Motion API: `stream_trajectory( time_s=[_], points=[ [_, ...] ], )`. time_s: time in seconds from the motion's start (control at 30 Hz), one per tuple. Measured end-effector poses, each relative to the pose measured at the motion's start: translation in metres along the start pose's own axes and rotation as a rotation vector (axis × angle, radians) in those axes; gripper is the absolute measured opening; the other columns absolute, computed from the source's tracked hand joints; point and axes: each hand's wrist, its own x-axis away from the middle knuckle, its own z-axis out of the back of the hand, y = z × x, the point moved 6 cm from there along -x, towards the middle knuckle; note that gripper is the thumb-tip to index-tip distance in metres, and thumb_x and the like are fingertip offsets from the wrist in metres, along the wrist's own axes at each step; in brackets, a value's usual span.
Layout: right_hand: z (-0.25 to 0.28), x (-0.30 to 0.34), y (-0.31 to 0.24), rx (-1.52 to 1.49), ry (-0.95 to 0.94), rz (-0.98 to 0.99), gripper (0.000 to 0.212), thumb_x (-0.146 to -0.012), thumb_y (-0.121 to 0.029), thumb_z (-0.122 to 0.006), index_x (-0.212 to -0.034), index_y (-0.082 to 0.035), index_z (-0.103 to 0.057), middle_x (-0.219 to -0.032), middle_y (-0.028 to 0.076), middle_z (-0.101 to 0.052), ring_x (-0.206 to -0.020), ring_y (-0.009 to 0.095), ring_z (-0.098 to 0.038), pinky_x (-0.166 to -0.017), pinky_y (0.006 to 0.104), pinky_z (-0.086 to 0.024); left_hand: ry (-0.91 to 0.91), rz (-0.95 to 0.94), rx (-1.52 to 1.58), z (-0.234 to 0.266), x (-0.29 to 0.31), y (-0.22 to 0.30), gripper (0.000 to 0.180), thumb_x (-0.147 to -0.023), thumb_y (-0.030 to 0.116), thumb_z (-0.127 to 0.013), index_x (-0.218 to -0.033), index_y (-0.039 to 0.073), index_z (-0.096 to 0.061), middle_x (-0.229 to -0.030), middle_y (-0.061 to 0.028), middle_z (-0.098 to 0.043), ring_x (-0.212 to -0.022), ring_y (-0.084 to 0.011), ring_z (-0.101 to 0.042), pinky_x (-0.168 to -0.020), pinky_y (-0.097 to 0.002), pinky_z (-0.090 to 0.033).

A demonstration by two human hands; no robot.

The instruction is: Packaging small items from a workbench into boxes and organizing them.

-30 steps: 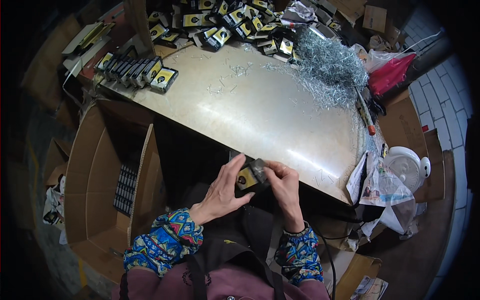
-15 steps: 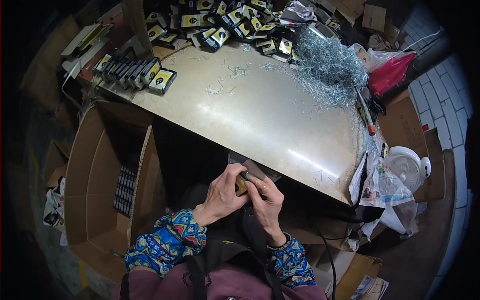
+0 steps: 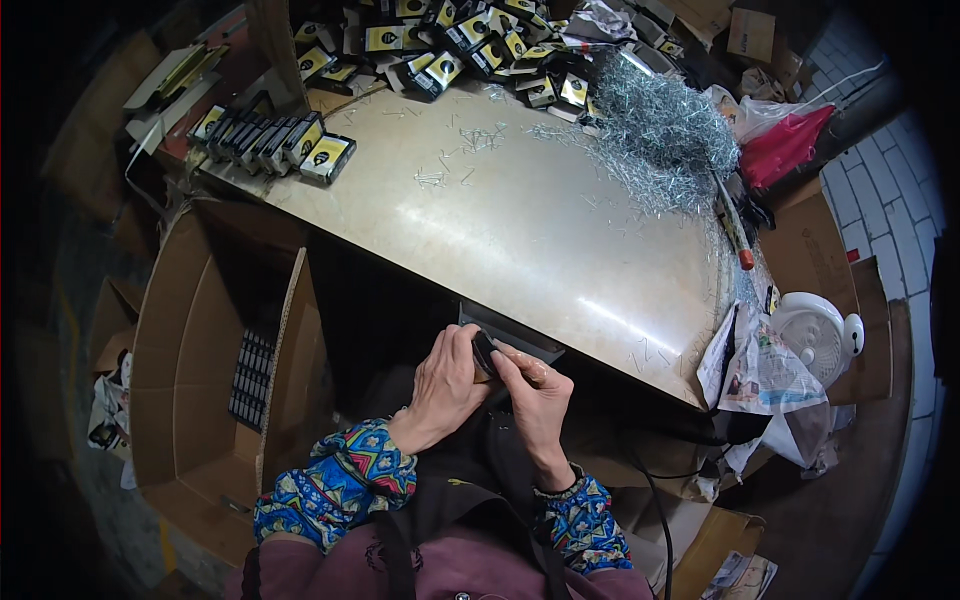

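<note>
In front of me, just off the table's near edge, my left hand (image 3: 445,382) and my right hand (image 3: 538,398) both grip a small black-and-yellow box (image 3: 483,350). Its black end shows between my fingertips; most of the rest is hidden by my fingers. The right thumb and fingers press at that end, while the left fingers wrap round the side. On the table (image 3: 500,230) a heap of thin silvery nails (image 3: 665,135) lies at the far right. Similar black-and-yellow boxes (image 3: 465,40) are piled along the back.
A row of boxes (image 3: 265,145) stands at the table's left corner. Left of me is an open cardboard carton (image 3: 190,330) with dark boxes (image 3: 252,378) stacked inside. On the right are an orange-ended rod (image 3: 740,245), a white fan (image 3: 815,335) and crumpled plastic (image 3: 765,375). Loose nails (image 3: 480,137) lie scattered.
The box has turned in my hands: its black end now shows, with less yellow visible. My right fingers have shifted over that end. A grey-brown flap seen beside it is no longer visible.
</note>
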Motion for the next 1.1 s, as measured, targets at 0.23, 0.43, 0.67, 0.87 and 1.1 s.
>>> stream_trajectory(
  time_s=[0.23, 0.43, 0.67, 0.87, 1.1],
  points=[
    [-0.016, 0.002, -0.016, 0.417, -0.023, 0.362, 0.018, -0.088, 0.003, -0.072, -0.105, 0.006, -0.072, -0.100, 0.016, -0.075, -0.087, 0.015, -0.070, -0.074, 0.0253, -0.056, 0.010, 0.018, 0.012, -0.001, -0.004, -0.013, 0.051, -0.076, 0.005, -0.071, -0.118, -0.003, -0.044, -0.101, -0.0230, -0.054, -0.093, -0.0431, -0.059, -0.073, -0.0481, -0.051],
    [-0.038, 0.002, -0.027, 0.645, -0.088, 0.971, 0.025, -0.080, 0.008, -0.070, -0.106, 0.005, -0.067, -0.101, 0.022, -0.071, -0.085, 0.032, -0.072, -0.072, 0.0342, -0.059, -0.013, 0.115, 0.157, 0.015, -0.012, -0.012, 0.048, -0.079, 0.006, -0.070, -0.118, -0.003, -0.043, -0.107, -0.0267, -0.055, -0.097, -0.0456, -0.058, -0.077, -0.0481, -0.051],
    [-0.114, -0.107, -0.049, 0.410, -0.357, 0.493, 0.023, -0.095, -0.010, -0.065, -0.115, 0.001, -0.070, -0.102, 0.015, -0.074, -0.089, 0.017, -0.070, -0.078, 0.0293, -0.055, 0.064, 0.420, 0.472, 0.087, -0.011, -0.105, 0.045, -0.094, 0.016, -0.068, -0.133, 0.002, -0.051, -0.111, -0.0081, -0.065, -0.099, -0.0119, -0.062, -0.083, -0.0269, -0.053],
    [-0.266, -0.197, -0.045, 0.828, -0.312, 1.193, 0.065, -0.083, -0.022, -0.076, -0.135, 0.006, -0.051, -0.123, 0.026, -0.060, -0.115, 0.042, -0.055, -0.096, 0.0441, -0.049, 0.522, 0.197, -0.036, 0.186, -0.057, -0.119, 0.035, -0.097, 0.018, -0.063, -0.124, -0.003, -0.057, -0.112, -0.0157, -0.065, -0.099, -0.0247, -0.064, -0.086, -0.0341, -0.052],
    [-0.245, -0.214, -0.035, 0.664, -0.578, 0.561, 0.104, -0.072, -0.024, -0.081, -0.151, 0.010, -0.021, -0.121, 0.030, -0.054, -0.111, 0.042, -0.058, -0.096, 0.0419, -0.050, 0.545, 0.012, -0.586, 0.227, -0.163, -0.125, 0.034, -0.088, 0.017, -0.065, -0.118, 0.002, -0.062, -0.103, -0.0146, -0.060, -0.102, -0.0330, -0.056, -0.085, -0.0455, -0.044]
  ],
)
